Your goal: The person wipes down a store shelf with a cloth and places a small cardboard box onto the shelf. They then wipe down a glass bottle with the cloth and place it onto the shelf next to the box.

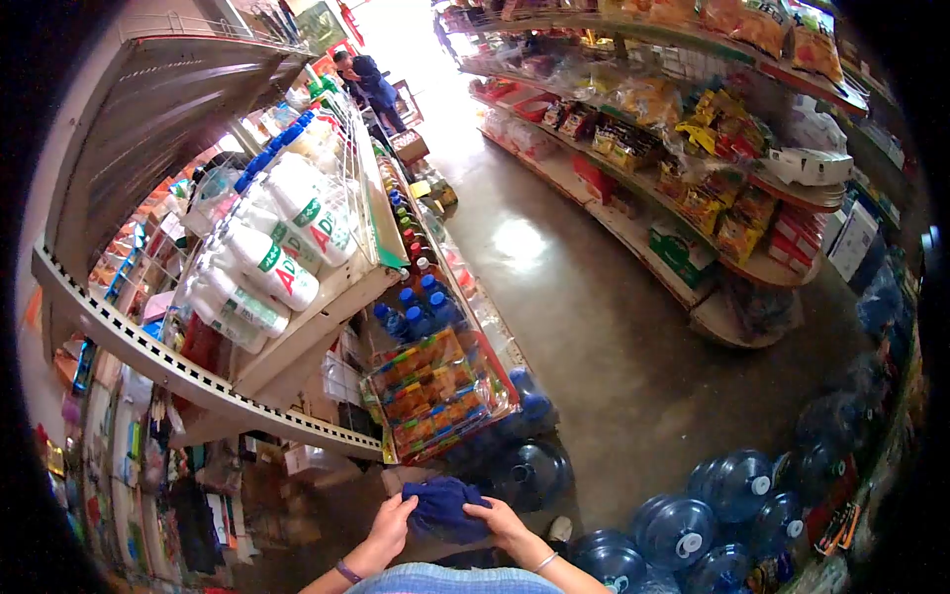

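Observation:
A bunched dark blue cloth (445, 510) is stretched between my two hands, low in the middle of the view. My left hand (392, 525) pinches its left edge, with a dark band around the wrist. On the other side, my right hand (503, 523) grips the right edge, thumb on top; a thin bracelet circles that wrist. Just beyond the cloth is a low shelf end with a shrink-wrapped pack (426, 386) of orange and green containers. Blue-capped bottles (421, 315) stand behind the pack.
White bottles (272, 262) with green and red labels stand on the left shelf. Large blue water jugs (683, 530) crowd the floor at lower right, and another jug (529, 473) stands near my hands. Snack bags (712, 188) fill the right shelves. A person (371, 89) bends far down the aisle.

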Available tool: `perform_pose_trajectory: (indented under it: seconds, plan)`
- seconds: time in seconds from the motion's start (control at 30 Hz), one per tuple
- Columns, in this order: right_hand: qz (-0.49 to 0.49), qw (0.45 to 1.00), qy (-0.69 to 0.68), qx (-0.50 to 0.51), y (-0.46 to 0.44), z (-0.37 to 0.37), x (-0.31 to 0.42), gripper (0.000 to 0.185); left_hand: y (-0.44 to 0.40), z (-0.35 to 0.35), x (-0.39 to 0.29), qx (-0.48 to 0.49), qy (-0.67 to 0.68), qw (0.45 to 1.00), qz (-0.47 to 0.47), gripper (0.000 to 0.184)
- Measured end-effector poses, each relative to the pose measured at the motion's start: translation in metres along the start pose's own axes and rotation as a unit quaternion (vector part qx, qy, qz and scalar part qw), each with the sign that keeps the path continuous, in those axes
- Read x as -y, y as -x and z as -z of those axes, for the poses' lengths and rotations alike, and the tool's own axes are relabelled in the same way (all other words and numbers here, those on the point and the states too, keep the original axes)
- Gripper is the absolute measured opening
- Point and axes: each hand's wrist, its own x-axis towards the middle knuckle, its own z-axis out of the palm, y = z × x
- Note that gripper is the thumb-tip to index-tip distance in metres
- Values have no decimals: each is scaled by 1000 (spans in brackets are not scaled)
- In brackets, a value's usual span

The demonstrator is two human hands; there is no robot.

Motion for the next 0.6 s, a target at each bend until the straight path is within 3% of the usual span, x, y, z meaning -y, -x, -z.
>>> perform_pose_trajectory:
  seconds: [0.03, 0.13, 0.23, 0.33, 0.6]
  plan:
    - [5, 1000, -21, -8, -2, 0, -3, 34, 7, -6, -7, -33, -13, 999, 7, 25]
    - [21, 996, -86, -35, -15, 5, -19, 33, 0, 20, 14, 12, 15, 999, -33, 22]
    - [60, 978, -154, -126, -21, 4, -29, 33, 3, 32, 23, 9, 26, 998, -49, 20]
    - [114, 978, -142, -97, -21, -2, -34, 33, 15, 36, 18, -16, 27, 999, -40, 19]
    - [93, 975, -195, -52, -34, -15, -47, 25, 26, 62, 24, -28, 59, 996, -58, 21]
